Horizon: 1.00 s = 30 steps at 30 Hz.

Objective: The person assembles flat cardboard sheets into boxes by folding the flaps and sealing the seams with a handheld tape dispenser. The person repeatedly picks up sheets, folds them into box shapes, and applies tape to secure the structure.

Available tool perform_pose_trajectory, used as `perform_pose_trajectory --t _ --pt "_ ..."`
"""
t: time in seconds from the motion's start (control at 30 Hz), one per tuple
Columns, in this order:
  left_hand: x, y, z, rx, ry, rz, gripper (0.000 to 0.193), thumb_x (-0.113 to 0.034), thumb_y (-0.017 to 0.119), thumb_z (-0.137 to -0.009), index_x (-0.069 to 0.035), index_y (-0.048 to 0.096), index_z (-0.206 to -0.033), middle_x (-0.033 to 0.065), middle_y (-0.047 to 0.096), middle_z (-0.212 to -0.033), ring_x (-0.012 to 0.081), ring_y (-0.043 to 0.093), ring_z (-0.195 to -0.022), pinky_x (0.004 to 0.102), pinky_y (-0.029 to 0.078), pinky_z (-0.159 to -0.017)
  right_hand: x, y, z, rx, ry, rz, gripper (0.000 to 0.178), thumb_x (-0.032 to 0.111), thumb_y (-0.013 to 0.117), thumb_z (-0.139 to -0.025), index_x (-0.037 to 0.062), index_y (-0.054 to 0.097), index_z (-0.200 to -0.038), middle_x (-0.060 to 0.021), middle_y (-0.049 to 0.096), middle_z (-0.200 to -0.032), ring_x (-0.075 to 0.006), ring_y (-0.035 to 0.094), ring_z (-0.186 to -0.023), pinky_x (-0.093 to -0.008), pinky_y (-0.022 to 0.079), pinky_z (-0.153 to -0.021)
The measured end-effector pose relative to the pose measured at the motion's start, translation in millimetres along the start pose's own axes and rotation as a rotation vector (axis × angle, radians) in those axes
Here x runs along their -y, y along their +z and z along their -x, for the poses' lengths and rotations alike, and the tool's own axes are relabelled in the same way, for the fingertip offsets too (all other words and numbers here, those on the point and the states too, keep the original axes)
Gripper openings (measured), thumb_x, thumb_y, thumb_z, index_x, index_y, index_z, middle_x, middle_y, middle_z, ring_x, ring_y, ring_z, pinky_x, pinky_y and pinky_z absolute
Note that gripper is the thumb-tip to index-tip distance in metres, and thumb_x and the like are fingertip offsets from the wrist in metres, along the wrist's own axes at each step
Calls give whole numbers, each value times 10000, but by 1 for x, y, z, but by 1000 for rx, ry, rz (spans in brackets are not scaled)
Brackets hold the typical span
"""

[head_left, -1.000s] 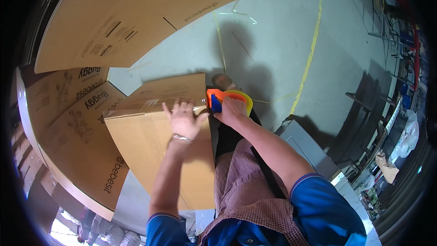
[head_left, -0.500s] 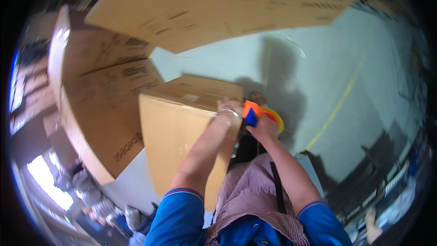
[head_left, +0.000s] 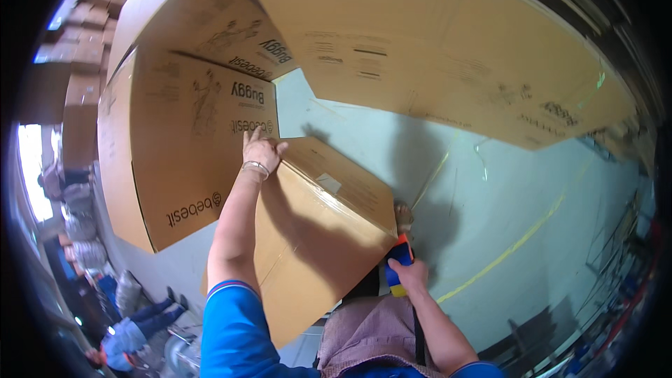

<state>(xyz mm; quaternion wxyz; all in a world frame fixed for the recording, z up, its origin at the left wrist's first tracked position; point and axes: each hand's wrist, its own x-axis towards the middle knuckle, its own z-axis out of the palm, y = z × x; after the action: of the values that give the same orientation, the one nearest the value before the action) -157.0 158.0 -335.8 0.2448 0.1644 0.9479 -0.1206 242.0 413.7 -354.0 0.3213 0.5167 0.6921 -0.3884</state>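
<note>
On my remote head view, the brown carton [head_left: 315,238] is in front of the person, between the two hands. The left hand [head_left: 262,152] has its fingers loosely spread at the carton's far-left corner; the right hand [head_left: 413,275] is wrapped around what is probably a tape dispenser [head_left: 400,250], blue and orange, just beside the right corner. To handle this well, I would steady the carton with a flat left palm and hold the dispenser clear of the cardboard edge. The carton's underside is hidden from me, and how firmly the left palm presses, I cannot tell.
</note>
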Motion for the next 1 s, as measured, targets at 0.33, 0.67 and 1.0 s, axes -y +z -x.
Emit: perform_pose_trajectory --t 0.33,0.67,1.0 --pt "-17 161 323 -718 -1122 603 661 -197 735 -747 -6 480 -1326 206 505 -1336 365 441 -1269 474 332 -1077 202 -6 -51 -24 -332 -238 536 378 813 -691 -65 670 -957 -189 700 -939 -269 677 -865 -388 507 -794" --pt "-155 280 475 -728 -1840 1627 814 -191 793 -762 0 333 -1406 185 512 -1311 287 512 -1166 378 404 -1012 220 -20 42 368 -1066 -178 366 123 814 -733 1 607 -1009 -37 648 -880 -110 592 -769 -275 504 -718" --pt "-151 181 501 -189 -932 1917 375 -268 660 -894 -38 595 -1182 47 613 -1100 139 600 -944 295 509 -803 114 -40 167 789 -1303 355 538 211 912 -583 13 642 -1005 -57 667 -891 -115 637 -831 -279 508 -767"
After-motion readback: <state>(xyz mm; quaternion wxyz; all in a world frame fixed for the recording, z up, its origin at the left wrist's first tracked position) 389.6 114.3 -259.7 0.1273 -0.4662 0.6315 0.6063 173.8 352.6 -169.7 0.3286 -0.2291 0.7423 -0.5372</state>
